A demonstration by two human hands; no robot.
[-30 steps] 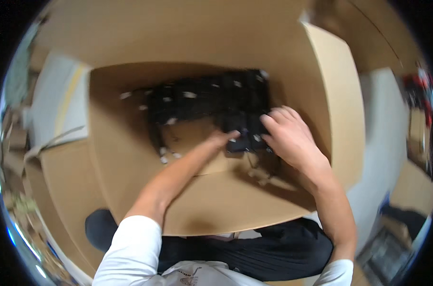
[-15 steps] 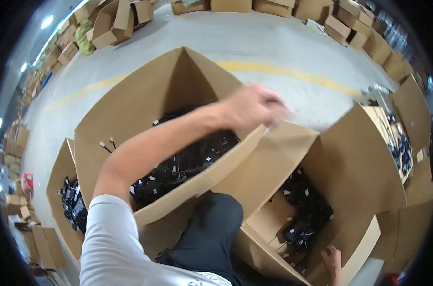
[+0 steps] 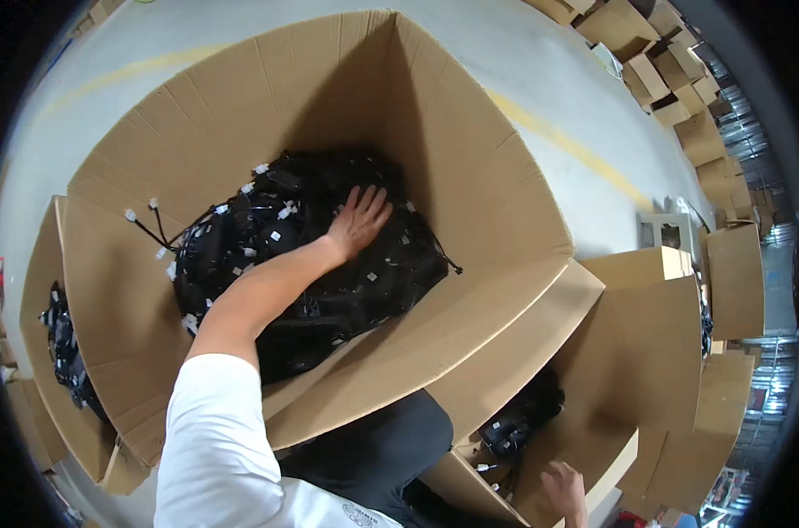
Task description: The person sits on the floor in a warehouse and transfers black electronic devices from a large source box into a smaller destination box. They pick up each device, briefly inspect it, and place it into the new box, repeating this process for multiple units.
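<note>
Left upper arm (image 3: 219, 422): in a short white sleeve, between 7 and 8 o'clock, raised from the lower edge.
Left forearm (image 3: 267, 295): bare, bent at the elbow, reaching inward toward 1 to 2 o'clock.
Left hand (image 3: 360, 222): just off centre toward 10 to 11 o'clock, back upward, palm down and hidden.
Left fingers (image 3: 367, 201): extended, slightly spread, pointing between 12 and 1 o'clock.
Right hand (image 3: 564, 488): low at 5 o'clock, fingers loosely bent, grip unclear.
Right forearm (image 3: 577, 517): mostly cut off by the lower edge.
Bent leg (image 3: 391, 436): dark-trousered, 6 o'clock.

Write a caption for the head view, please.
The left hand rests on black cables in a cardboard box.
</note>
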